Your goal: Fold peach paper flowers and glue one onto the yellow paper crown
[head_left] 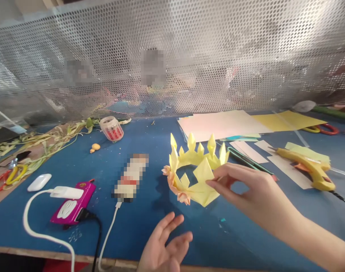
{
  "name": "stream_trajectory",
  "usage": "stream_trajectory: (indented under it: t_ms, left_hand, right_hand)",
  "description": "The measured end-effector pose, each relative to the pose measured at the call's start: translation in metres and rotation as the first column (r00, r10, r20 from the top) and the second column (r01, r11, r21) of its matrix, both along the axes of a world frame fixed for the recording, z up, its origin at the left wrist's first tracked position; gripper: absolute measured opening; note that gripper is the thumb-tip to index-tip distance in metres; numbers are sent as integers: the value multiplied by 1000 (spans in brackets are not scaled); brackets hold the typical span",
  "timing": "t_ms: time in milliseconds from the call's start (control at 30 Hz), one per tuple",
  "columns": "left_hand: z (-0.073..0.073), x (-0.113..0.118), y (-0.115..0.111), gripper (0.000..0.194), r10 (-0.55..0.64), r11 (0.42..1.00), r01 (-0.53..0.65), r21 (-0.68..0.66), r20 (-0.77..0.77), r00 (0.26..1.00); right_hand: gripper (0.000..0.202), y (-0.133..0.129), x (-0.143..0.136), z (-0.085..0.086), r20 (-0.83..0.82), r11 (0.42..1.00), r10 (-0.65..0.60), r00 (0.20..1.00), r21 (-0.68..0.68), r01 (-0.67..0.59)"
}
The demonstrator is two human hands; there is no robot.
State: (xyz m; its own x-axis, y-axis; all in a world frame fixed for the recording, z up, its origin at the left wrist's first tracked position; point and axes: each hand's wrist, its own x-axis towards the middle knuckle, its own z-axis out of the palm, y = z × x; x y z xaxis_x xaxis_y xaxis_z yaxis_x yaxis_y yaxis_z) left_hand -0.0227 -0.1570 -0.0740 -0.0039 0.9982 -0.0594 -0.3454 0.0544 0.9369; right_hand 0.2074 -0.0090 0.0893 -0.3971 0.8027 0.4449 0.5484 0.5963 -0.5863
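A yellow paper crown [186, 158] with folded points is held up over the blue table by my right hand [246, 196], which pinches its right front side between thumb and fingers. Pinkish-orange paper flowers [184, 198] sit on the crown's left and front left. A larger yellow folded piece [203, 177] stands at the front of the band, close to my right fingertips. Below and left of the crown, my left hand [167, 245] is palm up with fingers apart, holding nothing and not touching the crown.
A yellow glue gun [311, 166] lies at right among paper strips [288, 170]. Pink and yellow sheets [217, 124] lie behind the crown. At left are a magenta power strip [73, 204] with cables, a plugged-in phone, blurred out, and a clear cup [111, 128]. Perforated metal mesh [172, 37] stands behind.
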Motion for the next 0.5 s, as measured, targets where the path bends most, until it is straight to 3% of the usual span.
stream_trajectory:
  t_ms: [67, 100, 267, 367, 500]
  left_hand:
    - [17, 22, 19, 76, 80, 993, -61, -105, 192, 978]
    - [24, 30, 26, 76, 205, 967, -136, -214, 346, 916]
    - [53, 59, 41, 79, 234, 968, -146, -204, 529, 816]
    - [59, 64, 38, 67, 210, 976, -131, -176, 573, 792]
    - [61, 63, 36, 69, 242, 969, -173, -176, 546, 802]
  right_hand:
    - [26, -17, 3, -5, -13, 1000, -7, 1000, 27, 8]
    - [25, -24, 4, -7, -16, 999, -8, 1000, 38, 9]
    - [19, -49, 13, -19, 5, 998, -27, 1000, 63, 27]
    - [20, -55, 17, -23, -5, 995, -41, 999, 94, 41]
    - [12, -59, 19, -27, -55, 993, -27, 998, 116, 33]
